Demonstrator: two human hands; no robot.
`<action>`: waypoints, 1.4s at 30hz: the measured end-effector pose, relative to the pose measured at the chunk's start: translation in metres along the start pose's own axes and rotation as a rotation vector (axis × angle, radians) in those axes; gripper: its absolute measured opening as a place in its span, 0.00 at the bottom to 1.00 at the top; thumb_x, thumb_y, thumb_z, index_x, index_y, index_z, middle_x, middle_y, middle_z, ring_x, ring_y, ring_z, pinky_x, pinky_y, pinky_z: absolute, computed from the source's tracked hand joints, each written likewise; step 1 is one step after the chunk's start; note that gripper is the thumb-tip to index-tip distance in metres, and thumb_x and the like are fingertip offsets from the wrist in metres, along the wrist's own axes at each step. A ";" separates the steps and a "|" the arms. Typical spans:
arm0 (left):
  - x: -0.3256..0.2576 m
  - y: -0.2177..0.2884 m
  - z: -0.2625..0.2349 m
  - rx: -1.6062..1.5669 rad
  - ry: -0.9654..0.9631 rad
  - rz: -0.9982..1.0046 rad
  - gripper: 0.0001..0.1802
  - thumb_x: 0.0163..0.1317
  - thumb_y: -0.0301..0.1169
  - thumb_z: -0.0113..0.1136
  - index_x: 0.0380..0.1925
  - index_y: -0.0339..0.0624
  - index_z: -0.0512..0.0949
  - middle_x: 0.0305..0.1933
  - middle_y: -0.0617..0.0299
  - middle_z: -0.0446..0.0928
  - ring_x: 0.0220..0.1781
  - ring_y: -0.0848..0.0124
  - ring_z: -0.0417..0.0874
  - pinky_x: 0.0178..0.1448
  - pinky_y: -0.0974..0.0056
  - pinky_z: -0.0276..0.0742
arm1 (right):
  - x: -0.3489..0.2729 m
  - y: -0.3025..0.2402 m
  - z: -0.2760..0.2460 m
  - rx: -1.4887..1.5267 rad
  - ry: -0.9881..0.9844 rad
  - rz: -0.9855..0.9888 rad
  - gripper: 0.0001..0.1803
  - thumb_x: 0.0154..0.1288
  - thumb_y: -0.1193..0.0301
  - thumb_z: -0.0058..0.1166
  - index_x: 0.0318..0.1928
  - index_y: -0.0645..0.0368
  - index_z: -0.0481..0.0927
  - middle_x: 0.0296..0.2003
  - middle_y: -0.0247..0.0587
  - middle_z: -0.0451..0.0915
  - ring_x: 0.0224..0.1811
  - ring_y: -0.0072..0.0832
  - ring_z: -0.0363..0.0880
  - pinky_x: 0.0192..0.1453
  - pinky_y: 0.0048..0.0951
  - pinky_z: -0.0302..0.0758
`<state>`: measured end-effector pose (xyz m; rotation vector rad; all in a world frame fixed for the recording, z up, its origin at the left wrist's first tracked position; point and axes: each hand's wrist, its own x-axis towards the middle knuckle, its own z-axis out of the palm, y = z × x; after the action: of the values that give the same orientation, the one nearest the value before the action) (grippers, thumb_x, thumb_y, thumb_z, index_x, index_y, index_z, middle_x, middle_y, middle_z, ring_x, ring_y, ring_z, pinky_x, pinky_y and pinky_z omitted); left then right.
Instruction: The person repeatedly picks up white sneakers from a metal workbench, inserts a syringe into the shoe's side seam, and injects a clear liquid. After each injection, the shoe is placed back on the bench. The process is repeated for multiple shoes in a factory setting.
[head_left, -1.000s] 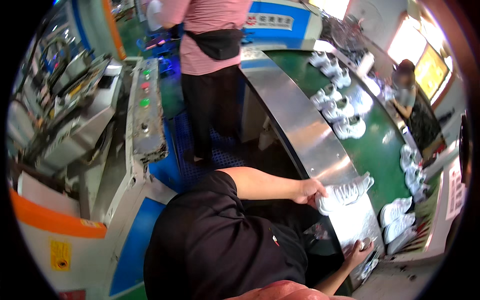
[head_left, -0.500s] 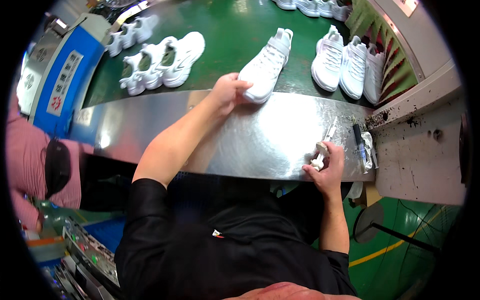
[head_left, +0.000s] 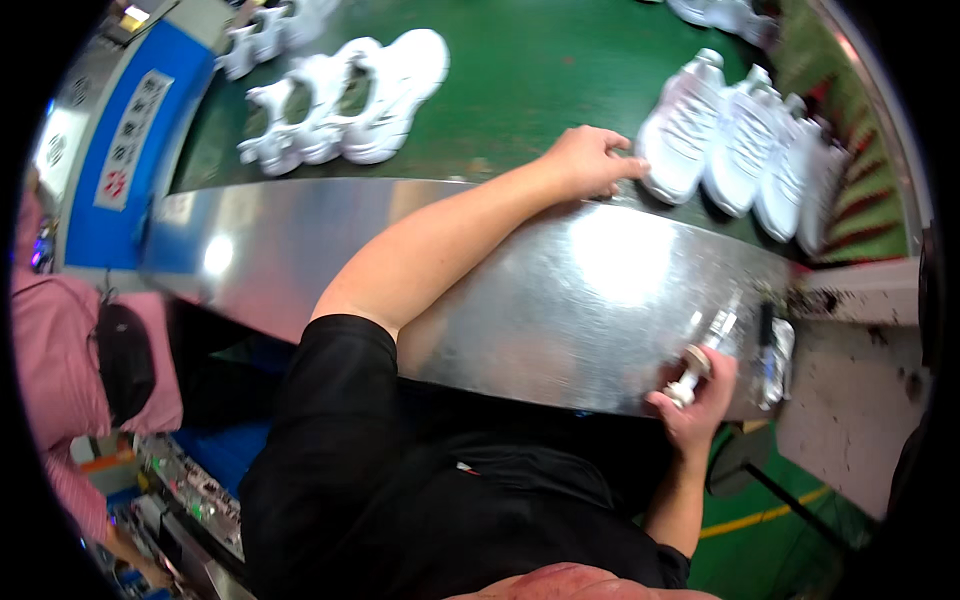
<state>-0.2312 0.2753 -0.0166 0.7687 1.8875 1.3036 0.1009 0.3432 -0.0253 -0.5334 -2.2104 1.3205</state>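
Note:
My left hand (head_left: 588, 165) reaches across the steel ledge, fingers apart and empty. Its fingertips are beside the toe of the nearest white sneaker (head_left: 682, 130) at the right; whether they touch it I cannot tell. Low on the right, my right hand (head_left: 700, 412) is closed around a syringe (head_left: 719, 329) with a clear barrel and a white plunger. Its tip points away from me above the steel. That sneaker heads a row with several others, such as a second white sneaker (head_left: 742, 150) pressed up against it.
More white shoes (head_left: 400, 95) stand at the left on the green belt (head_left: 510, 75). A dark pen-like tool (head_left: 767, 328) lies beside a crumpled silvery packet (head_left: 782, 360) by the machine wall. A person in pink (head_left: 60, 350) is at the left.
My left hand has let go of a white sneaker and moved right. That sneaker now stands with the right-hand row. The view has shifted; my right hand still grips the syringe.

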 end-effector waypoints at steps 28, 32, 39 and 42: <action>-0.194 -0.038 -0.130 -0.266 0.541 0.243 0.52 0.43 0.20 0.68 0.70 0.55 0.53 0.59 0.60 0.71 0.58 0.71 0.71 0.65 0.65 0.65 | -0.005 0.026 -0.006 -0.114 -0.079 -0.222 0.45 0.50 0.48 0.66 0.59 0.65 0.63 0.48 0.44 0.67 0.51 0.35 0.67 0.53 0.35 0.69; -0.256 -0.039 -0.062 0.382 0.578 0.514 0.51 0.47 0.38 0.67 0.70 0.46 0.49 0.62 0.47 0.65 0.62 0.57 0.70 0.65 0.59 0.65 | -0.008 0.034 -0.011 0.110 -0.140 -0.122 0.42 0.54 0.52 0.65 0.61 0.62 0.62 0.51 0.40 0.66 0.48 0.30 0.68 0.51 0.27 0.69; -0.259 -0.025 -0.044 -0.181 0.317 0.174 0.50 0.43 0.22 0.62 0.67 0.51 0.49 0.50 0.51 0.67 0.43 0.63 0.77 0.52 0.58 0.74 | -0.021 0.071 -0.058 0.176 -0.178 -0.066 0.40 0.58 0.50 0.61 0.63 0.59 0.59 0.53 0.37 0.66 0.44 0.25 0.68 0.51 0.24 0.67; -0.209 -0.052 -0.071 -0.248 0.575 0.075 0.42 0.47 0.33 0.64 0.64 0.39 0.58 0.53 0.47 0.71 0.42 0.56 0.79 0.50 0.55 0.77 | -0.029 0.058 -0.052 0.197 -0.161 -0.158 0.41 0.59 0.48 0.58 0.63 0.61 0.61 0.51 0.38 0.67 0.42 0.24 0.68 0.50 0.25 0.68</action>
<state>-0.1737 0.0561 -0.0037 0.3569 2.0757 1.9146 0.1593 0.3887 -0.0625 -0.1811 -2.1648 1.5198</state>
